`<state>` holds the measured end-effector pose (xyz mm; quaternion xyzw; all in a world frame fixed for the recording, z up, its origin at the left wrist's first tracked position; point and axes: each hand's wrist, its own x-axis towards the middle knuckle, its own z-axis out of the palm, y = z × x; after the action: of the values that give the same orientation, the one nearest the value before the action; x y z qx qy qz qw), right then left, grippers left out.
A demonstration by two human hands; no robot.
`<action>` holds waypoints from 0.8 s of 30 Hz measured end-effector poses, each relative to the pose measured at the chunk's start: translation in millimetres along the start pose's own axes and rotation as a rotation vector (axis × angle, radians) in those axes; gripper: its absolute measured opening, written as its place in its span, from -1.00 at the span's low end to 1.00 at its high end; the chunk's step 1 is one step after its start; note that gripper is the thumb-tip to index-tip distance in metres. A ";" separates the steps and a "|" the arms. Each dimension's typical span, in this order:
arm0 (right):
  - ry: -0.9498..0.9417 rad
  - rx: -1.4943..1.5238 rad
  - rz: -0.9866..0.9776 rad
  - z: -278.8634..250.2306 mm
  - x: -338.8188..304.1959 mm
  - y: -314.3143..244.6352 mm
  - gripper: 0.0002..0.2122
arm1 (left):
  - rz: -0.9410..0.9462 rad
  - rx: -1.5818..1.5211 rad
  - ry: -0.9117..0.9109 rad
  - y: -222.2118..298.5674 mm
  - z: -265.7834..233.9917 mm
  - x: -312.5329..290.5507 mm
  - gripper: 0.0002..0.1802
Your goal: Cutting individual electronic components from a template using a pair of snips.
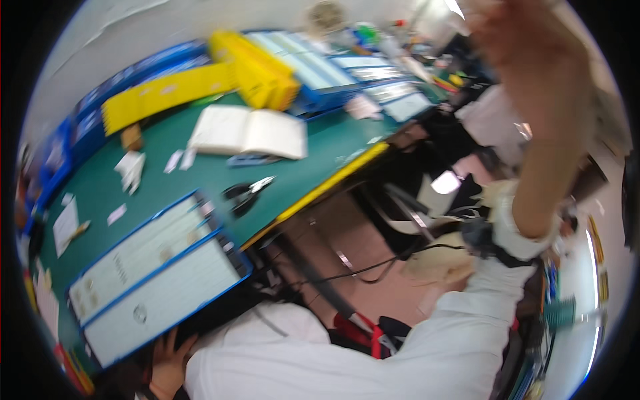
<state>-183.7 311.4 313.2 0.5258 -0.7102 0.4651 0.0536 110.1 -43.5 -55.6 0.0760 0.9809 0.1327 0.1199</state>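
Observation:
Low on the left, my left hand (pixel 168 363) is at the near edge of two blue binders (pixel 157 277) with white spines, which lie side by side at the green table's front. Its fingers are spread; whether they touch the binders I cannot tell. My right arm, in a white sleeve with a dark band, reaches up at the right. The right hand (pixel 507 33) is blurred and partly cut off by the top edge, so its fingers and anything in them are unclear. Black-handled scissors (pixel 247 195) lie beyond the binders, near an open notebook (pixel 247 131).
Yellow binders (pixel 257 70) and more blue binders (pixel 303 63) line the back of the green table (pixel 160 193). Scraps of paper (pixel 130 170) lie around. Right of the table's yellow edge (pixel 333 189) are a black cable (pixel 373 265) and another person's pale clothing (pixel 493 123).

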 end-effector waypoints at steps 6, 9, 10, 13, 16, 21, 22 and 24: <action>0.064 0.431 0.416 74.7 -23.6 49.2 -0.85 | -0.127 -0.313 -0.221 -47.8 25.4 1.2 -0.65; -0.007 0.774 0.592 135.7 -36.6 78.1 -0.90 | -0.204 -0.691 -0.217 -69.0 44.5 22.6 -0.67; -0.030 0.853 0.610 160.7 -41.3 85.4 -0.88 | -0.298 -0.871 -0.275 -72.9 52.2 30.1 -0.69; -0.257 1.096 0.594 209.5 -60.6 63.5 -0.80 | -0.404 -1.013 -0.221 -60.1 30.4 22.8 -0.65; -0.433 1.257 0.666 250.5 -59.2 46.1 -0.87 | -0.378 -1.016 -0.183 -49.6 28.9 43.4 -0.61; -0.422 1.330 0.460 303.3 -14.9 32.3 -0.86 | -0.201 -0.894 -0.110 -21.9 16.7 65.6 -0.53; -0.416 1.318 0.398 309.3 -5.6 28.1 -0.85 | -0.134 -0.855 -0.095 -12.2 13.6 71.8 -0.51; -0.426 1.286 0.343 329.3 15.5 17.9 -0.84 | 0.011 -0.766 -0.059 8.1 6.6 87.7 -0.47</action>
<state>-68.8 64.7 126.2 0.4134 -0.3618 0.6820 -0.4827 28.6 -18.3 -78.4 0.0349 0.8560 0.4881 0.1668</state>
